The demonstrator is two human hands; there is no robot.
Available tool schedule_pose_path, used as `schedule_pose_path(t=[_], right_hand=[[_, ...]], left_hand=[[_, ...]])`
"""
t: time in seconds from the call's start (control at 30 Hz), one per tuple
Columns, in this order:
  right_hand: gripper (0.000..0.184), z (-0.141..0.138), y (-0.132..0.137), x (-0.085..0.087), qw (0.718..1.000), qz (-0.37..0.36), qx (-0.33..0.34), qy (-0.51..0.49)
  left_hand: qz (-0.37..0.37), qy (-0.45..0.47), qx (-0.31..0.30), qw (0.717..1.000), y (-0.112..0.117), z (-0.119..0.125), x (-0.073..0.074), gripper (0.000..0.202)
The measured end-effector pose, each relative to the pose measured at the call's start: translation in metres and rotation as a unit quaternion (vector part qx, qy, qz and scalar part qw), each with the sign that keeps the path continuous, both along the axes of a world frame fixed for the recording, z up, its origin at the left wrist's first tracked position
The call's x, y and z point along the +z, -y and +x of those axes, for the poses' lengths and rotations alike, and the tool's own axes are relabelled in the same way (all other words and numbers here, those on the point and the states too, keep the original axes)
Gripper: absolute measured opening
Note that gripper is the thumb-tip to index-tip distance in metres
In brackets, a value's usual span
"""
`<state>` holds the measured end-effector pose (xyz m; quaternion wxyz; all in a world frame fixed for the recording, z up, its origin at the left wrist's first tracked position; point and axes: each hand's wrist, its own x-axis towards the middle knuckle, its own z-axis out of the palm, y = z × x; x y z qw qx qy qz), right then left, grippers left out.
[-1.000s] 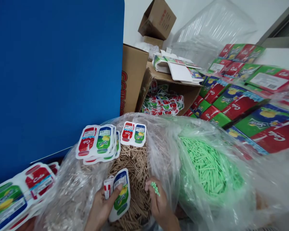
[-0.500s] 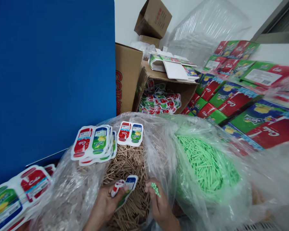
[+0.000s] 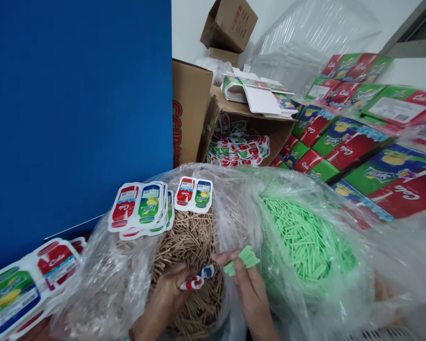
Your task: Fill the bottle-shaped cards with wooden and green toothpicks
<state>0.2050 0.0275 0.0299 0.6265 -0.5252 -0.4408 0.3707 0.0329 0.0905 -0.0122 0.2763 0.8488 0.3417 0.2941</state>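
Above a plastic-lined bag of brown sticks point(image 3: 195, 237), my left hand point(image 3: 168, 293) is closed on a folded printed card pouch point(image 3: 195, 280) in red, white and blue. Its end points toward my right hand. My right hand point(image 3: 250, 289) pinches a small bundle of light green sticks point(image 3: 243, 261) between thumb and fingers, just right of the pouch and apart from it. A further bag to the right holds a heap of loose green sticks point(image 3: 301, 241). One flat double-jar card point(image 3: 193, 194) lies at the far edge of the brown sticks.
A stack of printed cards point(image 3: 140, 208) lies on the left plastic bag, with larger-looking cards point(image 3: 31, 284) at lower left. A blue panel point(image 3: 78, 109) borders the left. Behind stand an open carton point(image 3: 282, 130) full of cards and stacked printed boxes point(image 3: 355, 147).
My right hand has risen slightly and turned, so the green bundle now shows lengthwise. My left hand has turned the pouch, whose folded end now points right. The view has shifted slightly.
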Motion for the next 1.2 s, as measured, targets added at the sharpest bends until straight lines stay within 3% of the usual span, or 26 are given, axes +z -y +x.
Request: schedule_pose_path(t=[0.13, 0.23, 0.3, 0.4, 0.5, 0.57, 0.67, 0.77, 0.83, 0.9, 0.97, 1.03, 1.13, 1.2], right_hand=[[0.024, -0.003, -0.004, 0.004, 0.994, -0.036, 0.093, 0.041], [0.026, -0.007, -0.009, 0.0, 0.986, -0.049, 0.148, 0.057], [0.027, -0.009, -0.013, -0.003, 0.983, -0.053, 0.167, 0.053], [0.029, -0.009, -0.016, -0.006, 0.983, -0.059, 0.166, 0.042], [0.032, -0.005, -0.015, -0.007, 0.982, -0.071, 0.17, 0.049], [0.033, -0.001, -0.013, -0.005, 0.976, -0.083, 0.194, 0.059], [0.033, 0.003, -0.008, -0.001, 0.969, -0.067, 0.233, 0.044], [0.043, 0.007, -0.004, 0.002, 0.983, 0.009, 0.177, 0.043], [0.044, 0.009, -0.003, 0.003, 0.976, 0.029, 0.17, 0.133], [0.042, 0.012, -0.003, 0.006, 0.948, 0.032, 0.201, 0.245], [0.038, 0.014, -0.005, 0.009, 0.933, 0.045, 0.199, 0.297], [0.032, 0.014, -0.007, 0.012, 0.934, 0.056, 0.176, 0.305], [0.018, 0.013, -0.009, 0.013, 0.924, 0.052, 0.217, 0.309], [0.018, 0.011, -0.009, 0.01, 0.944, 0.045, 0.203, 0.256]], left_hand=[[-0.01, -0.004, -0.047, 0.999, -0.002, 0.005, 0.008, 0.024], [-0.098, 0.036, -0.058, 0.993, -0.001, 0.009, 0.015, 0.02], [-0.187, 0.06, -0.027, 0.98, 0.002, 0.01, 0.018, 0.013], [-0.358, 0.092, 0.047, 0.928, 0.006, 0.009, 0.017, 0.006], [-0.461, 0.144, 0.049, 0.875, 0.008, 0.007, 0.013, 0.016], [-0.472, 0.167, 0.014, 0.866, 0.006, 0.005, 0.012, 0.017], [-0.461, 0.144, 0.002, 0.876, 0.003, 0.002, 0.01, 0.015], [-0.433, 0.109, 0.02, 0.895, 0.001, 0.001, 0.01, 0.017], [-0.419, 0.11, 0.018, 0.901, 0.0, 0.0, 0.01, 0.018], [-0.412, 0.117, 0.018, 0.903, -0.001, -0.001, 0.011, 0.019], [-0.42, 0.121, 0.021, 0.899, -0.001, -0.001, 0.013, 0.02], [-0.424, 0.123, 0.026, 0.897, -0.002, -0.001, 0.015, 0.022], [-0.404, 0.13, 0.022, 0.905, -0.002, -0.001, 0.019, 0.024], [-0.425, 0.143, 0.035, 0.893, -0.002, -0.002, 0.023, 0.025]])
